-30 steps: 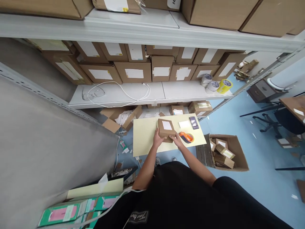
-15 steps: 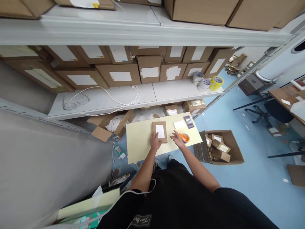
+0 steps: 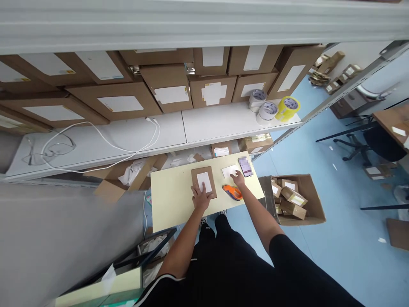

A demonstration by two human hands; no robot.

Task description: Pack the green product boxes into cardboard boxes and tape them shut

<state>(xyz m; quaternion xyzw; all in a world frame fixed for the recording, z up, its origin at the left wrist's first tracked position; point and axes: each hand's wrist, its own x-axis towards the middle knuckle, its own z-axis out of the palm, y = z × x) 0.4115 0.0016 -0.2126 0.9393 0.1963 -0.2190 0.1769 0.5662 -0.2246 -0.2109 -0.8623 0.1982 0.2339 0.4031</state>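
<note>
A flat cardboard box (image 3: 194,175) with a white label on top lies on the pale yellow table (image 3: 169,196). My left hand (image 3: 201,198) rests on its near side, fingers spread over the cardboard and the label. My right hand (image 3: 238,179) is at the near right edge of a white paper slip (image 3: 227,170), thumb and forefinger apart; whether it touches the paper is hard to tell. Just below that hand lies an orange tape dispenser (image 3: 228,189). A phone (image 3: 245,167), partly blurred out, lies at the table's far right.
Behind the table, a metal shelf (image 3: 134,149) carries labelled boxes (image 3: 166,87), a white cable (image 3: 111,145) and tape rolls (image 3: 267,111). An open carton (image 3: 315,200) of small boxes stands on the floor at right. Another open carton (image 3: 110,189) sits at left.
My right hand has moved forward from beside the tape dispenser to the white paper slip. My left hand stays on the box. The view has shifted nearer the shelf.
</note>
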